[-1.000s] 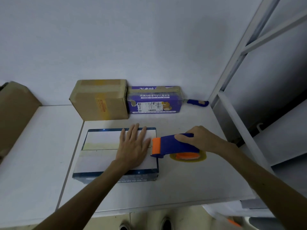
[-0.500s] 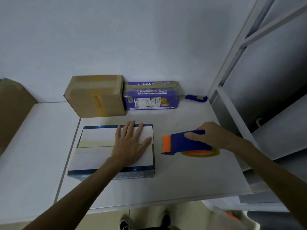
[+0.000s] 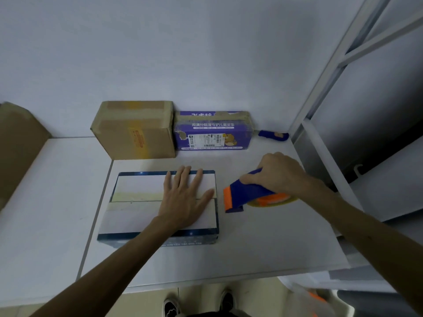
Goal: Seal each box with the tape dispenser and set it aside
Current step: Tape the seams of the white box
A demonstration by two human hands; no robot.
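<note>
Flat blue-edged white box point(image 3: 137, 202), flaps shut, seam apparently taped; blue-and-orange tape dispenser point(image 3: 246, 195) just right of it.

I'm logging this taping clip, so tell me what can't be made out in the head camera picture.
- Flat box: the seam's right end, hidden under the left hand.
- Tape dispenser: its handle, wrapped by the right hand; whether tape has been pulled out is unclear.
- Purple box: its small label print, too small and blurred.
- Brown carton: cut off by the left edge.
</note>
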